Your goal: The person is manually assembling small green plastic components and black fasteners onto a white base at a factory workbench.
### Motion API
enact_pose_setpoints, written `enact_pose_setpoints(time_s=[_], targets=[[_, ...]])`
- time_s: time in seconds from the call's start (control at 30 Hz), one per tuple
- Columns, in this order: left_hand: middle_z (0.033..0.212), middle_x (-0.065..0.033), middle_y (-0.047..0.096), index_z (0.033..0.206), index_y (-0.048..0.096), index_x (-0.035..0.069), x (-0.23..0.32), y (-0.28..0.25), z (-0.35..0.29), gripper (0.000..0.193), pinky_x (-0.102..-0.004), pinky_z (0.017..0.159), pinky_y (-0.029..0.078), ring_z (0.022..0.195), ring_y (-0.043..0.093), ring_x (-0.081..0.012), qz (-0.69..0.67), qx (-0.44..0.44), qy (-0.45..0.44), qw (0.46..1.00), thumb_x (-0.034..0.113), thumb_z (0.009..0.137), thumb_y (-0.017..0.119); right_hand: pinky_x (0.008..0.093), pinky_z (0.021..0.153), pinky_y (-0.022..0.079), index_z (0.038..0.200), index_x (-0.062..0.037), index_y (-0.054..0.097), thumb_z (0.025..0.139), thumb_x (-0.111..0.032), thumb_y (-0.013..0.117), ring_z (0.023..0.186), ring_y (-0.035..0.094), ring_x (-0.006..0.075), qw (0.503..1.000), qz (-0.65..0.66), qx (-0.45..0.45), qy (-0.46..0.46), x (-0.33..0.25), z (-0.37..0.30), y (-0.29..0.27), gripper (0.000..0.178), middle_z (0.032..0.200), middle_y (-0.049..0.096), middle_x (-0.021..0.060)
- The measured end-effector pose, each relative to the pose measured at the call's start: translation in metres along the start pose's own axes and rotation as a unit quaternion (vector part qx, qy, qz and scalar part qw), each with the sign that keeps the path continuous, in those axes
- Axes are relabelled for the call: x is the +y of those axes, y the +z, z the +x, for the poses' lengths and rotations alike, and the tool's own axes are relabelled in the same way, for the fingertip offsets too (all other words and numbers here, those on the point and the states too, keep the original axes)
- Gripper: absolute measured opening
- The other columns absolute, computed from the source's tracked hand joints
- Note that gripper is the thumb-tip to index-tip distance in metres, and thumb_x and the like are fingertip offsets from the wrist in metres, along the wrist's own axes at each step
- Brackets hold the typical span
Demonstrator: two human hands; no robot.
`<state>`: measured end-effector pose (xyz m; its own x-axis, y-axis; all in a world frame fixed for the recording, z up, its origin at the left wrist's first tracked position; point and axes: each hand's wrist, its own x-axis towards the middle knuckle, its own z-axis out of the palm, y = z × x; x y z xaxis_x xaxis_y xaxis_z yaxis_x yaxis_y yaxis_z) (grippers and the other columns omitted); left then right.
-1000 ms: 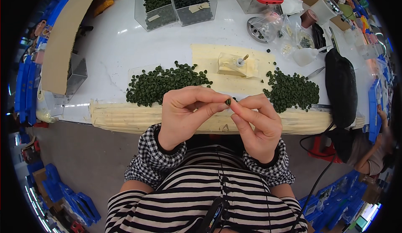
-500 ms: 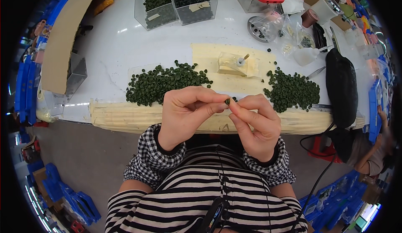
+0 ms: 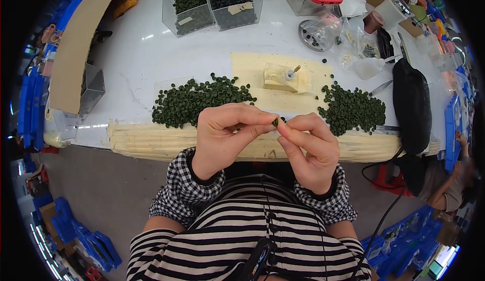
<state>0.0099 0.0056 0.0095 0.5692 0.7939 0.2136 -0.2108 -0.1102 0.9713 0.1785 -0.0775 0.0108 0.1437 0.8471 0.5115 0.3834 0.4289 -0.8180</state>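
Observation:
In front of my chest, my left hand (image 3: 225,134) pinches a small dark green piece (image 3: 275,122) between thumb and forefinger. The fingertips of my right hand (image 3: 313,147) press against the same piece from the other side, its thumb bent below. A second dark green bit shows just behind the right fingertips; whether it is held, I cannot tell. Beyond my left hand spreads a large pile of small round dark green pieces (image 3: 194,100). A second pile of similar pieces (image 3: 352,108) lies beyond my right hand.
A tape-wrapped block (image 3: 275,77) with a small stick-holding pot stands between the piles. Clear bins (image 3: 235,17) of dark pieces sit at the back. A black padded object (image 3: 411,104), tweezers (image 3: 381,87) and a white squeeze bottle (image 3: 369,68) are on the right. Cardboard (image 3: 81,43) rises at left.
Both hands stay almost in place. The small dark green piece has shifted slightly or turned between the fingertips.

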Motion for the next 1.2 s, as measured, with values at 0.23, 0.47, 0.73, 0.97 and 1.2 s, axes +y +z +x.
enact_pose_setpoints(time_s=[0.23, 0.47, 0.73, 0.97, 1.2], targets=[[0.095, -0.0150, 0.071, 0.098, 0.072, -0.002, 0.0001, -0.0004, 0.0010, 0.019, -0.0260, 0.075, 0.056, 0.085, 0.069, -0.0175, 0.000, 0.002, -0.002, 1.000, -0.011, 0.083, 0.065, 0.0258, 0.065, 0.047, 0.108, -0.0028, 0.072, 0.077, 0.007, 0.072, 0.076, 0.058, 0.0168, 1.000, 0.005, -0.002, 0.007, -0.0008, 0.0004, -0.0001, 0.032, 0.090, 0.064, 0.0070], [0.095, -0.0126, 0.071, 0.099, 0.071, -0.003, 0.0030, 0.0034, 0.0032, 0.019, -0.0242, 0.078, 0.055, 0.087, 0.068, -0.0151, -0.035, 0.016, -0.016, 0.999, -0.010, 0.082, 0.067, 0.0255, 0.065, 0.048, 0.109, -0.0039, 0.072, 0.078, 0.006, 0.072, 0.077, 0.058, 0.0168, 1.000, 0.010, 0.012, 0.020, -0.0026, 0.0020, -0.0012, 0.033, 0.089, 0.064, 0.0070], [0.100, -0.0154, 0.069, 0.102, 0.068, -0.007, 0.0050, 0.0044, 0.0028, 0.019, -0.0273, 0.084, 0.057, 0.092, 0.068, -0.0184, -0.065, 0.016, -0.039, 0.997, -0.008, 0.083, 0.068, 0.0270, 0.063, 0.046, 0.106, -0.0039, 0.073, 0.074, 0.007, 0.073, 0.074, 0.058, 0.0182, 0.999, -0.025, 0.022, -0.021, 0.0006, 0.0040, -0.0019, 0.034, 0.087, 0.064, 0.0071], [0.101, -0.0153, 0.069, 0.102, 0.068, -0.007, 0.0040, 0.0056, 0.0017, 0.018, -0.0269, 0.084, 0.057, 0.093, 0.068, -0.0180, -0.069, 0.013, -0.023, 0.997, -0.008, 0.083, 0.068, 0.0280, 0.062, 0.045, 0.103, -0.0037, 0.074, 0.072, 0.006, 0.075, 0.073, 0.058, 0.0189, 0.995, -0.065, 0.035, -0.060, 0.0023, 0.0068, -0.0014, 0.033, 0.084, 0.064, 0.0055], [0.096, -0.0126, 0.070, 0.100, 0.072, -0.002, 0.0047, 0.0063, 0.0030, 0.020, -0.0252, 0.076, 0.054, 0.088, 0.067, -0.0160, -0.013, 0.023, 0.006, 1.000, -0.008, 0.081, 0.069, 0.0287, 0.062, 0.045, 0.103, -0.0035, 0.073, 0.071, 0.006, 0.075, 0.073, 0.058, 0.0195, 0.994, -0.072, 0.029, -0.072, 0.0030, 0.0076, -0.0018, 0.034, 0.084, 0.064, 0.0055]])
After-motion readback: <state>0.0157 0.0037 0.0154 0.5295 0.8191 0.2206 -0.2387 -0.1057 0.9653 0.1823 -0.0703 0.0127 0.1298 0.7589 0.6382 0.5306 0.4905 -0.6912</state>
